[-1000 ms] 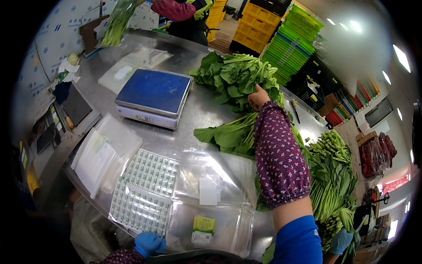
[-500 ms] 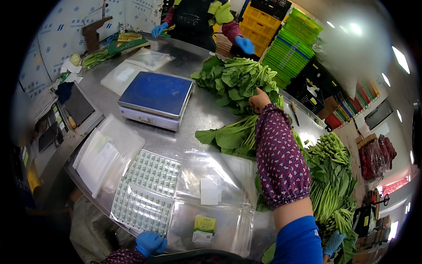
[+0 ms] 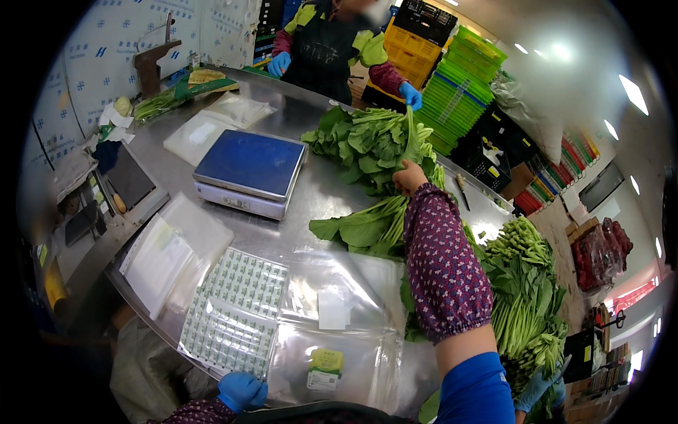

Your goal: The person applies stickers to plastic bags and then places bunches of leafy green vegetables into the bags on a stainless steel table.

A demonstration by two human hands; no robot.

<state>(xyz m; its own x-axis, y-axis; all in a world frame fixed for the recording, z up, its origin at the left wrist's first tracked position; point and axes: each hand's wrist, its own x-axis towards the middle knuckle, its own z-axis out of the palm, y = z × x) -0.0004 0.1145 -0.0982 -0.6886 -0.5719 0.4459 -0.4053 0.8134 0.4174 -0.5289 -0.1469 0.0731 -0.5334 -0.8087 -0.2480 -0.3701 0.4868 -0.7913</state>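
Observation:
My bare right hand (image 3: 409,177), in a floral oversleeve, is at the right side of a big bunch of leafy greens (image 3: 364,145). Its fingers are curled against the stems, and whether anything is between them is hidden. My left hand (image 3: 241,391), in a blue glove, rests closed at the near table edge, by sheets of small labels (image 3: 236,304). What lies under its fingers is hidden. Some loose greens (image 3: 360,225) lie below the bunch. Across the table, a co-worker's gloved hand (image 3: 411,95) grips a stalk at the bunch's top.
A blue-topped scale (image 3: 251,164) stands mid-table. Clear plastic bags (image 3: 339,360), one with a yellow-green label, lie in front. More greens (image 3: 526,297) are heaped at right, where another person's gloved hand (image 3: 540,389) is. A knife (image 3: 462,191) lies near the far right edge.
My right index finger, stretched out before, is now drawn in. The co-worker's hand has come down onto the bunch's stems and gripped a stalk. My left hand stays put.

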